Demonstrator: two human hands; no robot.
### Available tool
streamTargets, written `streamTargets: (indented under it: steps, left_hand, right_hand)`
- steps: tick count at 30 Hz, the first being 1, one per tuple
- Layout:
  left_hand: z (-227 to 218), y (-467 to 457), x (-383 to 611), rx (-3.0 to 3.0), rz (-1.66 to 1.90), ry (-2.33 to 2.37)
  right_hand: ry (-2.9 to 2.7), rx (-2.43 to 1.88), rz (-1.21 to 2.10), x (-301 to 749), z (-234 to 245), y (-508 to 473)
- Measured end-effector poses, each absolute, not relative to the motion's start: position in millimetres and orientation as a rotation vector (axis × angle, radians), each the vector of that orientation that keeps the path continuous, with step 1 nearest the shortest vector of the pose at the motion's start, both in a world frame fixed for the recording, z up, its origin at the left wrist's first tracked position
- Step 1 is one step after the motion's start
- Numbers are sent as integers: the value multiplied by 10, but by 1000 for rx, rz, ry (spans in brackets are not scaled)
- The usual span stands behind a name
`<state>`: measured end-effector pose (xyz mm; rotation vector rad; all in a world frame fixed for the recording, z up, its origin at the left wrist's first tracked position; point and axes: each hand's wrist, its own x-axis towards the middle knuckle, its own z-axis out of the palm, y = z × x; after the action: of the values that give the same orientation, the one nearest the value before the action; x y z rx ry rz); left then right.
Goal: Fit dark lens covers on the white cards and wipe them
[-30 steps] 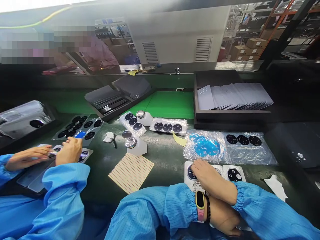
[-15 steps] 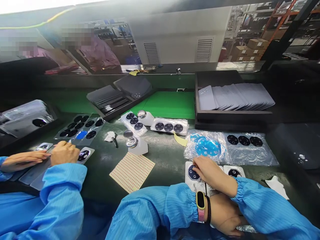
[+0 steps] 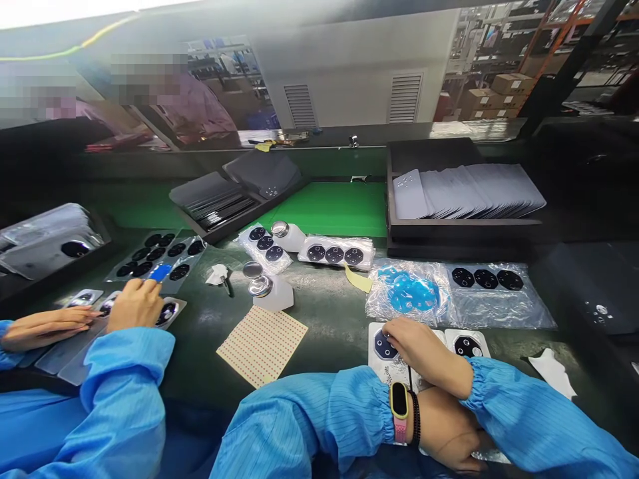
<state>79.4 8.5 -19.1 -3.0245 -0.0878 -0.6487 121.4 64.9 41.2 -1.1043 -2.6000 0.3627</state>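
Observation:
My right hand (image 3: 418, 347) reaches in from the right. Its fingers are bent together at the right edge of a black round disc with several holes (image 3: 385, 345), on a pale flat panel (image 3: 378, 364). What the fingertips pinch, if anything, is hidden. My left hand (image 3: 452, 432), wearing a yellow and pink wristband, passes under my right arm and rests low over the panels. Its fingers are mostly hidden by the right sleeve. Beside my right hand lies a second panel with a black disc (image 3: 467, 346).
A bag of blue pieces (image 3: 409, 291) and a film sheet with black discs (image 3: 499, 309) lie beyond my hands. Further back stands a black tray of grey panels (image 3: 464, 233). Left are a dotted sticker sheet (image 3: 262, 346), pump bottles (image 3: 272, 293) and a co-worker's hand (image 3: 134, 305).
My hands stay in nearly the same place, with the right fingers still at the disc. The co-worker's right hand has moved toward the blue tab on the film. The view has shifted slightly.

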Motion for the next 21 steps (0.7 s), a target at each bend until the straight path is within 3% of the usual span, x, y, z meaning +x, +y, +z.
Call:
streamTargets:
  steps: [15,21]
  left_hand:
    - [-71,87,743,-2926,-581,-103]
    - [5,62,695,-2843,-624,-273]
  right_hand:
    - [-2397,-1202,831,1223,519,725]
    - [-2463,-965,1020,1322,513,843]
